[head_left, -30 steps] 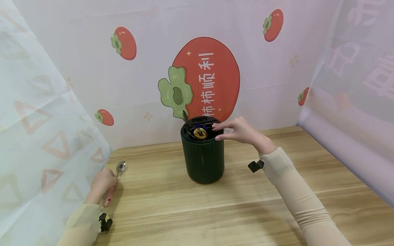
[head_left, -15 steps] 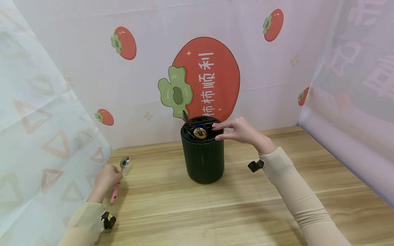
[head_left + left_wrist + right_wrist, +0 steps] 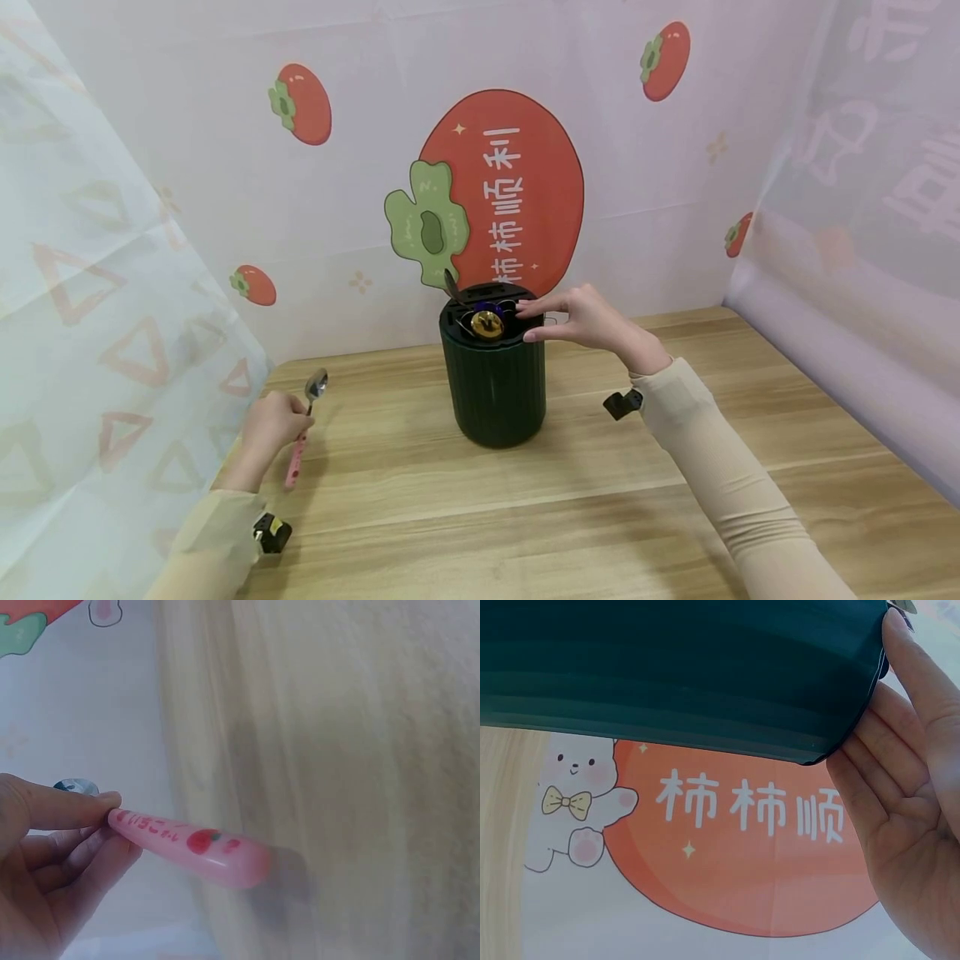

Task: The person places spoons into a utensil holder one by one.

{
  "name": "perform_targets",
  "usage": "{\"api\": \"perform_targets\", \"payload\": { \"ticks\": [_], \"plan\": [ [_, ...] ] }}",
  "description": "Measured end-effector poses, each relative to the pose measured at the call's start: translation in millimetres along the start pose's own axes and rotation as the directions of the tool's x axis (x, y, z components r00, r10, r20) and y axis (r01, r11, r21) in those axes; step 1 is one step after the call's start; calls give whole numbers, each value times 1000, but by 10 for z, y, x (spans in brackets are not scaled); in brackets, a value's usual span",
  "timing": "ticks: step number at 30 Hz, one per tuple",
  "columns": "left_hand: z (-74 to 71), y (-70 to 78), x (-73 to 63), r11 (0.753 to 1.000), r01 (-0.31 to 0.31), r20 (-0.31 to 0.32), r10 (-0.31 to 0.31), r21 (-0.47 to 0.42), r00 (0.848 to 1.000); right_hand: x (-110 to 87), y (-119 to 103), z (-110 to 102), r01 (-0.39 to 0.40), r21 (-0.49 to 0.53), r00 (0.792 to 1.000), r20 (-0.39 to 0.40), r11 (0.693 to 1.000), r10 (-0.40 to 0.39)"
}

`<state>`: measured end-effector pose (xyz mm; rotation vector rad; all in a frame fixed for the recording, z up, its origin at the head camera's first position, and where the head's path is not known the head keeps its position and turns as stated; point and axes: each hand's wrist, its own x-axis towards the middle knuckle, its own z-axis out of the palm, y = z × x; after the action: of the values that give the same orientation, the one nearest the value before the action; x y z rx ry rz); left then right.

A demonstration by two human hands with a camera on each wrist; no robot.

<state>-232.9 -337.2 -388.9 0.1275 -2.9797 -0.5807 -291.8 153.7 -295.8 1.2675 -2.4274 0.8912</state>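
My left hand [image 3: 273, 425] pinches a spoon [image 3: 296, 462] near the top of its pink handle, above the left side of the table. The metal bowl points away from me. In the left wrist view, red strawberry decoration shows on the handle [image 3: 217, 851]. My right hand [image 3: 588, 318] rests at the right rim of a dark green ribbed utensil holder [image 3: 497, 392], thumb by the front edge and fingers reaching over the opening. In the right wrist view, the ends of several fingers are hidden behind the holder's rim [image 3: 862, 712].
A round gold piece [image 3: 487, 326], a blue item [image 3: 489, 308] and a dark utensil [image 3: 452, 285] stick out of the holder. The wooden table [image 3: 420, 517] meets a printed backdrop [image 3: 360, 208] behind, with printed sheets at left and right.
My left hand has moved right and away from me with the spoon, whose handle shows more clearly. My right hand and the holder have stayed put.
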Motion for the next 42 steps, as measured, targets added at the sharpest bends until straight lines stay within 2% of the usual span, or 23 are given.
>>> {"api": "perform_targets", "payload": {
  "ticks": [5, 11, 16, 35, 42],
  "plan": [
    [-24, 125, -5, 1000, -9, -23, 9, -9, 1000, -4, 3, 0, 3, 0, 1000, 0, 1000, -3],
    [-56, 278, 8, 999, -50, -60, 50, 6, 997, 2, -5, -7, 3, -7, 1000, 3, 1000, -3],
    [-68, 402, 17, 997, -81, -83, 79, -20, 993, 7, -11, -16, -2, -12, 1000, 6, 1000, 2],
    [-131, 756, 46, 990, -133, -143, 123, -57, 982, 13, 1, -11, 22, 3, 1000, -9, 1000, -22],
    [-152, 945, 42, 982, -152, -159, 132, -117, 978, 6, -6, -18, 9, 0, 1000, -7, 1000, -9]
  ]
}}
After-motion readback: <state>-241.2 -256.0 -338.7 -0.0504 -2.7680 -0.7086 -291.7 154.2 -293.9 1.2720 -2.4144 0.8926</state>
